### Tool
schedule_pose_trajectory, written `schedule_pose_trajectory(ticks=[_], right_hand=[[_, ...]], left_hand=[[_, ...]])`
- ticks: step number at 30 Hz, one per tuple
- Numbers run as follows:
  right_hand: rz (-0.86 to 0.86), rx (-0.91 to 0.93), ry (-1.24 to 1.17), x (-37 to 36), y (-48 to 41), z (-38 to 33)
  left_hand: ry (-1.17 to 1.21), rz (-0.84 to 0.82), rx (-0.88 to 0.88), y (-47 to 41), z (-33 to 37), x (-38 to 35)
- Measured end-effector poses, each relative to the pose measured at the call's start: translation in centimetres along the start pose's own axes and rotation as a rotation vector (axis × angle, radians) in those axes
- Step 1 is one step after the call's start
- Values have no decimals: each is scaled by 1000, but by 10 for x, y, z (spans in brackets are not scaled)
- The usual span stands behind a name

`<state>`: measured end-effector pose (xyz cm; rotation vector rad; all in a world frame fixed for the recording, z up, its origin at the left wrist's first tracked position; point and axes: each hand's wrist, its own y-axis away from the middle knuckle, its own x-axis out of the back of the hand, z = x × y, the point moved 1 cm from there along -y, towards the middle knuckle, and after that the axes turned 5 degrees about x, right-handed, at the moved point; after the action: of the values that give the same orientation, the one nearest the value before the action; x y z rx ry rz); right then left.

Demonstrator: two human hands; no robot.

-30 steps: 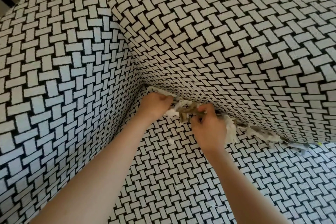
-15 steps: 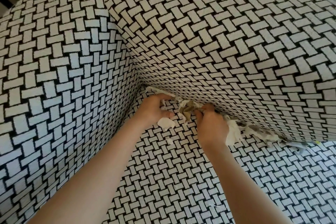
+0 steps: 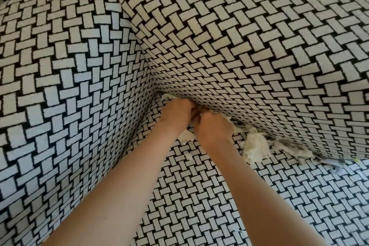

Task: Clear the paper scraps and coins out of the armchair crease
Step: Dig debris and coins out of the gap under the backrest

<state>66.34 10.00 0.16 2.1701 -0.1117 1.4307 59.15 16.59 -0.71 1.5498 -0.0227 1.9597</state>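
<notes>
- The left hand is at the armchair crease, near its left end. Its fingers are curled in with the tips hidden, so I cannot tell what they pinch.
- The right hand touches it, next along the crease. Its fingers are curled under, and the grip is likewise hidden.
- Paper scraps bunch out of the crease right of the hands, with a coin wedged among them.
- A loose scrap shows just below the crease, between the wrists.
</notes>
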Motion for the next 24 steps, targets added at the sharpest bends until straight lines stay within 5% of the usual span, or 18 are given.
schedule_pose_trajectory(ticks=[9, 15, 19, 24], right_hand=[[-204, 77, 397, 5, -17, -23], [-208, 62, 338, 6, -15, -17], [-284, 47, 247, 19, -24, -13], [-139, 55, 58, 10, -20, 14]], left_hand=[[-190, -98, 17, -6, 2, -1], [-61, -33, -24, -13, -3, -6], [233, 65, 63, -8, -9, -7], [825, 30, 334, 5, -10, 11]])
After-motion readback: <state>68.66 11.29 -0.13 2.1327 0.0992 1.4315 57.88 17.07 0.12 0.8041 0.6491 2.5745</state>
